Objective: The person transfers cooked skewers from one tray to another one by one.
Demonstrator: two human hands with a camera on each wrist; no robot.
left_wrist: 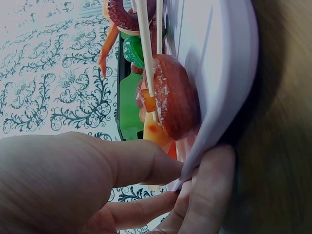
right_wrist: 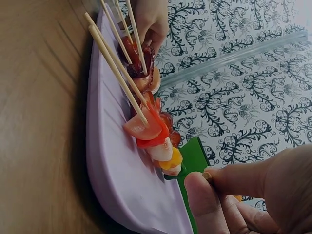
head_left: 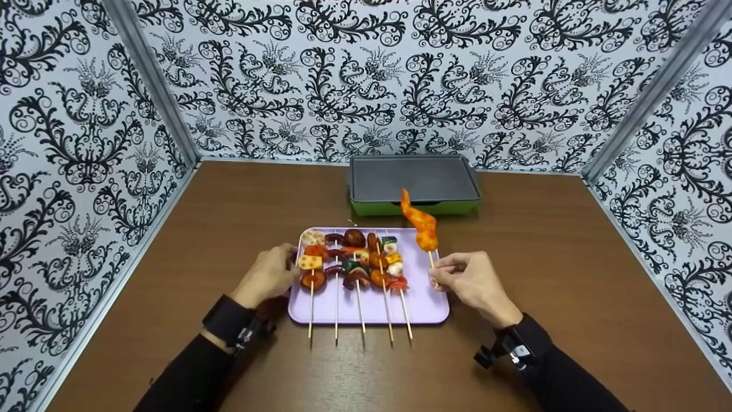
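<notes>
A pale purple tray [head_left: 366, 312] holds several food skewers [head_left: 358, 274] side by side, their bare stick ends poking past its front edge. My left hand [head_left: 270, 276] pinches the tray's left rim between thumb and fingers, as the left wrist view shows up close. At the tray's right side, my right hand [head_left: 472, 281] pinches the stick of a chicken wing skewer [head_left: 426, 229]. Its orange piece points up and away, above the tray's far right corner. In the right wrist view only the stick's end [right_wrist: 208, 176] shows clearly between thumb and finger.
Behind the tray stands a green grill box with a flat grey top [head_left: 414, 177]. The brown wooden table [head_left: 246, 212] is bounded by black-and-white patterned walls [head_left: 366, 86] at the back and both sides. Metal posts [head_left: 151, 80] mark the corners.
</notes>
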